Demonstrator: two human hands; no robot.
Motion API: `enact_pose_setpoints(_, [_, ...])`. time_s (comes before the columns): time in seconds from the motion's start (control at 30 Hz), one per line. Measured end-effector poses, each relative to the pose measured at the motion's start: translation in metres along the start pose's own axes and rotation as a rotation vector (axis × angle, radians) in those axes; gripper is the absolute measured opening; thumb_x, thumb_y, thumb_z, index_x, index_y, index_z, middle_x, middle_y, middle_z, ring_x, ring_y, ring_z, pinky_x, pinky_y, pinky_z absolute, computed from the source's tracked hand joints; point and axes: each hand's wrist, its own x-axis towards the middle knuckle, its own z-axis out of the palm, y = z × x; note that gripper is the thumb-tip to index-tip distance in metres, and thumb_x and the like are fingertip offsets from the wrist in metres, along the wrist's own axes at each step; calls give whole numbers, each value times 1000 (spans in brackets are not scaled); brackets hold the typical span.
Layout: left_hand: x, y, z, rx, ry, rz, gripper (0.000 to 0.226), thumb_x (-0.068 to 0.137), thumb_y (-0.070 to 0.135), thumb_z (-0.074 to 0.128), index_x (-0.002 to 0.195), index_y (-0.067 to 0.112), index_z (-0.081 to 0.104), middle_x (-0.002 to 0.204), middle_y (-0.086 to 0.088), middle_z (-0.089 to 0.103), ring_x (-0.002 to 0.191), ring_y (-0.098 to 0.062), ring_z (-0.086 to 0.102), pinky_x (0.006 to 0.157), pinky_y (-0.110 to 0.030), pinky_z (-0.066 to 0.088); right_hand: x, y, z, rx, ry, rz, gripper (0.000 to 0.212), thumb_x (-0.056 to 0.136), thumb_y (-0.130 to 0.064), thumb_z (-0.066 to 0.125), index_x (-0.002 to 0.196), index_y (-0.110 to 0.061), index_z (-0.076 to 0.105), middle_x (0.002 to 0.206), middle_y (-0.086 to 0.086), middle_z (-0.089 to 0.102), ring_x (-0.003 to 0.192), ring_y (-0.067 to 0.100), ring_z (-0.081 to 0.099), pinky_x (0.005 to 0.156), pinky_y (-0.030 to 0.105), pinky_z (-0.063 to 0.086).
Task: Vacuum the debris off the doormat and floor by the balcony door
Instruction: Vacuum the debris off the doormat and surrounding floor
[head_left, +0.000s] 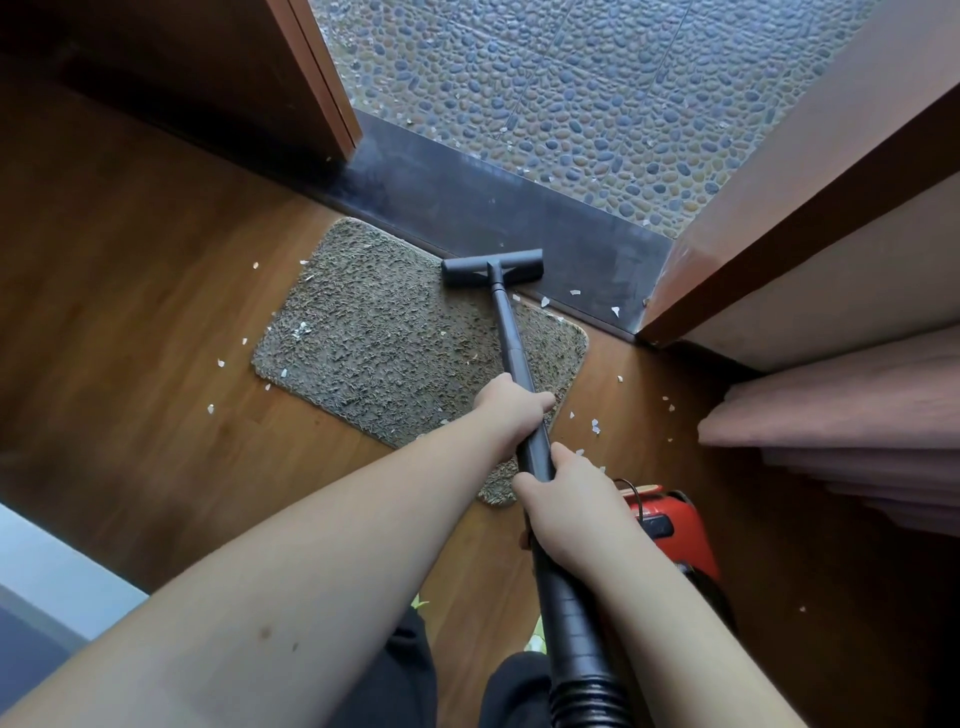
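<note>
Head cam looking straight down at the doorway, so going left to right. Wood floor takes up the whole 9 o'clock side, with little white bits of debris scattered along the left edge of the doormat. The mat is a shaggy grey-brown rectangle lying at an angle in the middle, its far corner tucked up near the dark threshold of the balcony door. A few white flecks sit on the mat itself too, mostly on its left half.

Left hand is wrapped round the black vacuum tube about halfway up, over the mat's right side. Right hand grips the same tube lower down, closer to the body, where the ribbed hose starts. So both hands are clamped on the tube, one just behind the other, not touching.

The tube's long axis runs from about 5 o'clock up to 12 o'clock, pointing away toward the door. The T-shaped nozzle at its tip lies crosswise, right at the mat's far edge against the threshold.

More white scraps lie at 3 o'clock on the floor and on the threshold. Red vacuum body sits on the floor just right of the right hand. Curtain folds hang at the far right. Pebble-tiled balcony at 12 o'clock.
</note>
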Motion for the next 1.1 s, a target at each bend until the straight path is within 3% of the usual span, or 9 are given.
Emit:
enact_pose_setpoints(0.17, [-60,5,0,78,34,9,41,80,31,68,114,13,54,110,-16,63,99,-36,65,88,-44,57,-23,20,2,30,19,-10,14,85,-32,49,78,-27,37,88,8,65,85,33,68,76,38,55])
enact_pose_setpoints(0.3, [-74,-9,15,131,29,13,34,86,28,65,114,11,55,115,-16,62,103,-34,61,84,-33,52,-42,38,3,36,35,19,12,85,-32,49,79,-26,40,84,6,66,82,30,68,73,36,52])
enact_pose_setpoints(0.67, [-95,-16,44,248,-53,53,41,88,31,63,123,11,55,124,-14,61,114,-35,57,98,-40,50,-70,58,-2,77,76,113,13,85,-34,48,87,-22,48,80,5,67,79,27,67,79,39,54])
enact_pose_setpoints(0.8, [-98,-24,49,294,-52,58,44,91,33,62,128,13,52,129,-12,60,118,-32,56,98,-34,48,-78,65,2,75,69,116,14,89,-33,48,97,-22,51,85,3,66,82,23,64,74,31,49])
enact_pose_setpoints(0.9, [-102,-33,53,313,-53,57,52,93,34,61,137,12,47,136,-11,56,123,-32,53,99,-31,43,-87,70,3,91,61,101,11,94,-32,47,101,-24,48,81,-3,60,66,8,57,52,11,39])
enact_pose_setpoints(0.93, [-102,-35,54,327,-51,62,52,92,33,61,138,13,46,137,-11,56,124,-32,53,99,-31,43,-90,71,4,94,57,105,9,94,-32,47,99,-24,47,78,-5,56,62,4,52,49,10,38])
enact_pose_setpoints(1.1, [-104,-36,61,360,-59,86,50,91,32,62,136,13,49,133,-10,58,120,-32,55,97,-32,45,-91,76,7,135,68,140,10,92,-32,49,99,-28,43,77,-5,54,66,11,49,56,13,34])
